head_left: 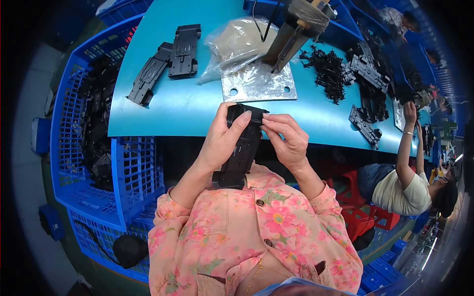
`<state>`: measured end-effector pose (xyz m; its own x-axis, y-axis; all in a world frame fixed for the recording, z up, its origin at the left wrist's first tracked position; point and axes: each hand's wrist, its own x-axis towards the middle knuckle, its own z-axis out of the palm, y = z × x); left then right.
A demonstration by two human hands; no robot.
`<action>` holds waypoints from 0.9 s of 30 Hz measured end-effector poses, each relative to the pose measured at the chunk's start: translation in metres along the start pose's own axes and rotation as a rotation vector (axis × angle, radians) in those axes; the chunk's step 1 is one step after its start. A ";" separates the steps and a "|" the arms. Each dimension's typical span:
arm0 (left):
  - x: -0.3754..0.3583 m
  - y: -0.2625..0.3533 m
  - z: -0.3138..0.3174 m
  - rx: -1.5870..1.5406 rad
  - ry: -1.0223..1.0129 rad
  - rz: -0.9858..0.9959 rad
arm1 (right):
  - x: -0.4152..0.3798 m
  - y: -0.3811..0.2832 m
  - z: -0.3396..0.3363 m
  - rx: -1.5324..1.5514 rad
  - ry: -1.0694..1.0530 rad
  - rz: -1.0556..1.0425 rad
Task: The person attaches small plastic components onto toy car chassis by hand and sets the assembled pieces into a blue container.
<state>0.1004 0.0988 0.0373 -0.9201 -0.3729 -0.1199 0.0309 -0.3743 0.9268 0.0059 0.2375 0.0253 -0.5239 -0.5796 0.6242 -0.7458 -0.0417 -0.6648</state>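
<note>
A long black plastic chassis [240,153], like the underside of a toy car, is held in front of my chest, its far end near the table edge. My left hand [220,129] is closed around its far left side, with the thumb pressed on top. At the far right corner, the thumb and fingertips of my right hand [287,140] are pinched together. Whatever sits between those fingertips is too small or hidden to make out. Two similar black chassis, one upright-lying [183,52] and one slanted [149,75], rest on the table to the left.
On the blue-green table [163,116] stand a metal plate [259,84] with a post and a transparent bag [237,42]. Small black parts [326,71] and more chassis [368,74] are piled right. A blue crate [118,187] holds black parts at left. A co-worker [407,190] sits right.
</note>
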 end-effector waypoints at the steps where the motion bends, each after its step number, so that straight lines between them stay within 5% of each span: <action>1: -0.001 0.001 0.000 0.010 -0.007 -0.005 | 0.000 0.000 -0.001 0.009 -0.008 0.011; 6: 0.004 0.003 0.002 0.163 0.041 0.139 | 0.006 -0.001 0.001 -0.081 -0.071 0.018; 9: 0.008 0.018 0.000 0.638 0.084 0.188 | 0.013 -0.014 0.005 -0.164 -0.148 0.055; 20: 0.011 -0.004 0.019 1.128 0.096 0.360 | 0.006 0.008 0.019 1.226 -0.037 0.859; 27: 0.012 -0.012 0.035 1.458 0.035 0.403 | 0.005 0.027 0.018 1.195 0.103 1.015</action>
<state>0.0757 0.1289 0.0369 -0.9346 -0.2694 0.2321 -0.1508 0.8914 0.4274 -0.0099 0.2191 0.0030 -0.6463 -0.7112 -0.2766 0.6401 -0.3079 -0.7039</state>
